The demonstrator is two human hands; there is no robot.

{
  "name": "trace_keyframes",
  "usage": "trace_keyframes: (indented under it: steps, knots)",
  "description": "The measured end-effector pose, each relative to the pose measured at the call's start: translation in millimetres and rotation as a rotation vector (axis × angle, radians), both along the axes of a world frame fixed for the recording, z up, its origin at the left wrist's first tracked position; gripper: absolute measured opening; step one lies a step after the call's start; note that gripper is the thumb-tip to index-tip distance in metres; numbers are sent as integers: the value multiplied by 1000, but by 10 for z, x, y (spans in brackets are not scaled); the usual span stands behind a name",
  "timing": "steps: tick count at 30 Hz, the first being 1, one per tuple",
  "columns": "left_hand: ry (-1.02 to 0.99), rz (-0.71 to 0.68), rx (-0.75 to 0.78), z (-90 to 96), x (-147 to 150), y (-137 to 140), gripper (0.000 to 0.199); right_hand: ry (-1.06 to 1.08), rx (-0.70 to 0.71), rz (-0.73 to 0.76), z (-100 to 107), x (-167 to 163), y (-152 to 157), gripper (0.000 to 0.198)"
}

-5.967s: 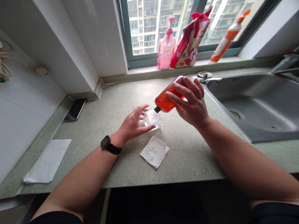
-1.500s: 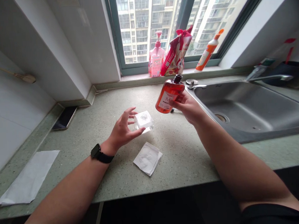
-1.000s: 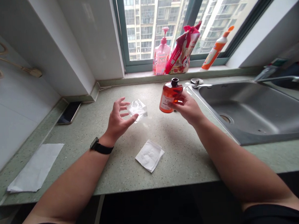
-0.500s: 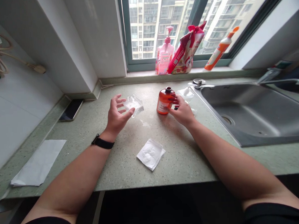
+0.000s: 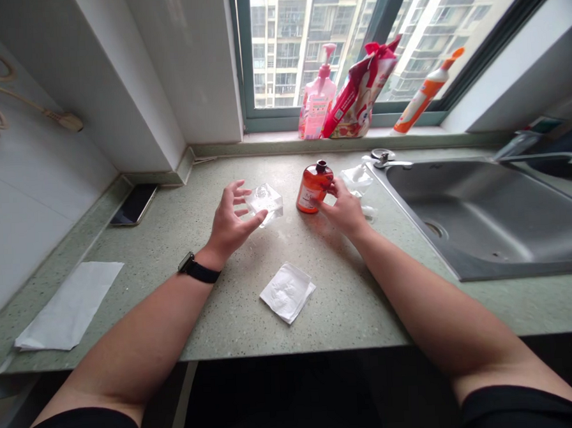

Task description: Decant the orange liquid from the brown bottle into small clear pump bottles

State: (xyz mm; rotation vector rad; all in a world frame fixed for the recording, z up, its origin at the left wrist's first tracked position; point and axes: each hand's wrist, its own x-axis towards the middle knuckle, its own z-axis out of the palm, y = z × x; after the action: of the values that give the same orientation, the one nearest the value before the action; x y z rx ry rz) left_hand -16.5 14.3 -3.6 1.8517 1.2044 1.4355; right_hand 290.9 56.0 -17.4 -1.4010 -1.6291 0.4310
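Observation:
My left hand is curved round the left side of a clear, angular container, its thumb across the front and its fingers at the far left edge. Whether the container rests on the counter is hard to tell. My right hand grips an amber bottle from the right, the thumb on its pale label. The bottle stands upright, its dark neck showing no cap. Between my forearms lies a folded white tissue.
Crumpled clear plastic lies behind my right hand, by the steel sink. A phone and a white paper sheet are at left. On the sill stand a pink pump bottle, a red bag and an orange bottle.
The clear container has shifted slightly right together with my left hand, and its tilt has changed. The amber bottle has moved a little left in my right hand.

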Motion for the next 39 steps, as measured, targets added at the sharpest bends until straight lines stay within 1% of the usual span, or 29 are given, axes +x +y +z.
trace_keyframes:
  steps: [2,4,6,8,10,12,13,15,17,19,22,24,26,28,30,32,34,37,39]
  knots:
    - [3,-1,6,-4,-8,6,81,0,24,4,19,31,-41,81]
    - [6,5,12,-5,-16,11,81,4,98,-18,92,65,-130,87]
    - [11,12,17,-5,-21,14,81,-8,219,-71,226,82,-256,79]
    - [17,19,18,-7,-23,17,81,-5,307,-46,391,65,-396,65]
    - [23,21,14,-12,-21,19,81,-15,310,70,529,7,-522,43]
    - [26,23,9,-14,-17,18,82,-92,265,258,592,-82,-619,22]
    - [27,22,6,-13,-15,15,82,-148,242,372,590,-132,-655,17]
    - [27,22,0,-5,-12,7,81,-273,180,606,530,-236,-707,17]
    - [22,20,-9,6,-9,-3,81,-382,92,777,435,-331,-740,18]
    - [11,21,-23,10,-6,-6,80,-463,9,874,348,-406,-768,18]
    - [-10,31,-41,-4,-3,8,81,-526,-67,957,283,-475,-805,24]
    - [-22,37,-43,-17,-3,20,81,-539,-82,974,282,-495,-824,25]
    - [-23,32,-41,-24,-5,25,81,-528,-84,973,304,-499,-837,17]
    - [-16,25,-40,-19,-8,20,79,-478,-99,975,338,-488,-839,7]
    - [-12,24,-40,-9,-11,11,79,-389,-140,971,376,-466,-827,7]
    - [-10,21,-41,0,-12,2,79,-254,-203,934,405,-434,-795,5]
    - [0,10,-39,2,-8,-4,79,-58,-271,858,418,-398,-744,11]
    - [18,5,-26,-1,5,-16,79,310,-326,677,404,-338,-645,27]
    - [30,1,-10,1,14,-30,79,491,-337,538,384,-299,-583,37]
